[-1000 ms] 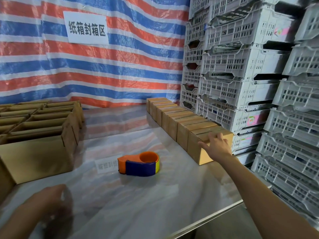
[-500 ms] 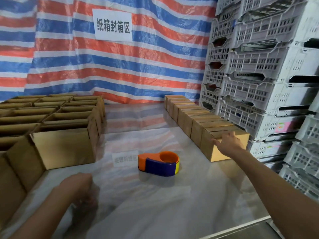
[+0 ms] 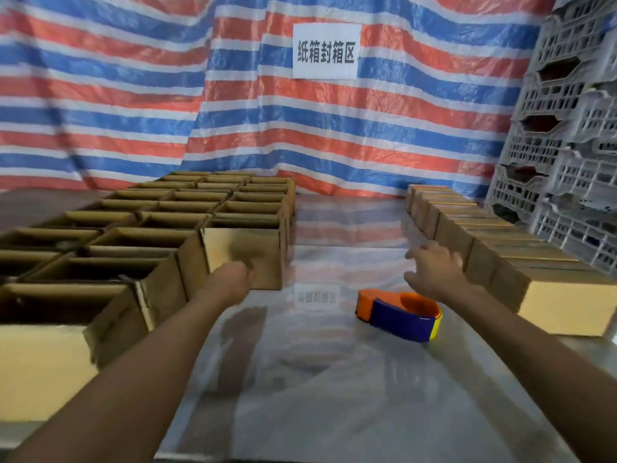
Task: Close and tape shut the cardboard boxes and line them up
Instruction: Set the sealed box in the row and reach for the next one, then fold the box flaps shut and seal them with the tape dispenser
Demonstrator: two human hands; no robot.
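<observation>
Reaching for an unsealed box [image 3: 245,253], the right hand [image 3: 434,272] is held spread and empty; the left hand [image 3: 230,279] cannot be judged.

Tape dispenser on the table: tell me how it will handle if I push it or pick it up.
The tape dispenser looks like hard plastic, so probably stiff and light. It lies flat on its side, so it should slide rather than roll, likely easily on the glossy table.
</observation>
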